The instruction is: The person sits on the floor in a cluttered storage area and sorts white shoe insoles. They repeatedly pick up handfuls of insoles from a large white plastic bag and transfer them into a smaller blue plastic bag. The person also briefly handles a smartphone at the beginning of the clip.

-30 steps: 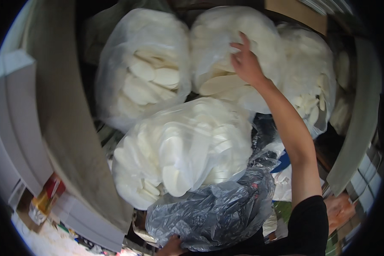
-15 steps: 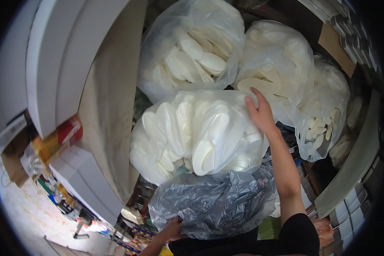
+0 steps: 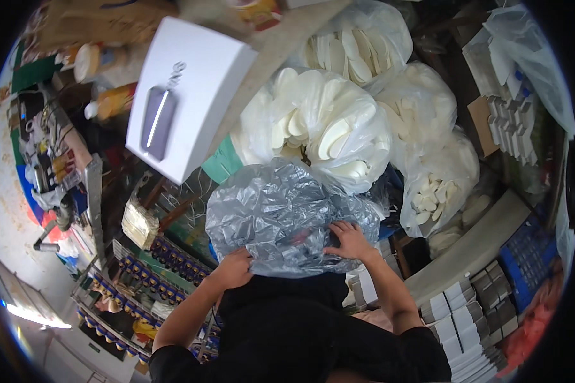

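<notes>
Left hand (image 3: 235,269) curls at the grey plastic bag (image 3: 268,201), grip unclear; right hand (image 3: 351,241) spreads on it. Likely light, slippery; best bunched beside either hand.

Your left hand (image 3: 236,268) is at the near left edge of a crumpled grey plastic bag (image 3: 268,198). Your right hand (image 3: 352,242) rests on its near right side, thumb and fingers spread. Just beyond lies a translucent bag (image 3: 338,121) of flat, pale oval pieces, with similar bags (image 3: 421,102) farther off and to your right. A white box (image 3: 201,89) sits far left; a blue crate (image 3: 527,255) is at far right.
</notes>
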`<state>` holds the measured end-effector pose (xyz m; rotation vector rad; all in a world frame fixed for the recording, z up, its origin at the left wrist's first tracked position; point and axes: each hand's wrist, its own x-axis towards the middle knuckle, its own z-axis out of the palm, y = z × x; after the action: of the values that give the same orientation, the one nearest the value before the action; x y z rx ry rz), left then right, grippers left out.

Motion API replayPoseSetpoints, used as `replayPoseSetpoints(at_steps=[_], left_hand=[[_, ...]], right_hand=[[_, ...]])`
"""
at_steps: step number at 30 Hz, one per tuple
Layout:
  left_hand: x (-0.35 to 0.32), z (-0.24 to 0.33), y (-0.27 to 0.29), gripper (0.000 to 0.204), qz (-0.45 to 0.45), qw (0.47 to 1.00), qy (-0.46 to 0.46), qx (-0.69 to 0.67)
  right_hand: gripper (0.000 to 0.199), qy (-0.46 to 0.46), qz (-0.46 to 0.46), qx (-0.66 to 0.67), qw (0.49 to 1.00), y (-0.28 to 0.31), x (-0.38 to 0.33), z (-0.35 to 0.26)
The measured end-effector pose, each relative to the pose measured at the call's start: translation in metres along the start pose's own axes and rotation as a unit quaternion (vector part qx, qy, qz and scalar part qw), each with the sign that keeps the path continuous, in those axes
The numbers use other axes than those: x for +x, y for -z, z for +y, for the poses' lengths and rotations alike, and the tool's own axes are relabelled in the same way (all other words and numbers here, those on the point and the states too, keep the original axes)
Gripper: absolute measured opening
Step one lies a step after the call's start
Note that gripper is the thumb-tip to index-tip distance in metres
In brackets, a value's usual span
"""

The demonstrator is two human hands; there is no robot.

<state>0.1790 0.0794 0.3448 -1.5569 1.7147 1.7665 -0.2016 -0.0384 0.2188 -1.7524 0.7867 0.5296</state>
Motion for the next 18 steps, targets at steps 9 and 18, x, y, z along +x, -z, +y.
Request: replayPoseSetpoints(at_steps=[9, 18], left_hand=[[-0.150, -0.068, -0.131, 0.052, 0.270, 0.952, 0.131, -0.066], [-0.207, 0.002, -0.304, 0.032, 0.556, 0.752, 0.223, -0.275]], right_hand=[[0.104, -0.107, -0.067, -0.020, 0.992, 0.021, -0.024, -0.090], [0.088, 0.070, -0.212, -0.195, 0.955, -0.070, 0.061, -0.115]])
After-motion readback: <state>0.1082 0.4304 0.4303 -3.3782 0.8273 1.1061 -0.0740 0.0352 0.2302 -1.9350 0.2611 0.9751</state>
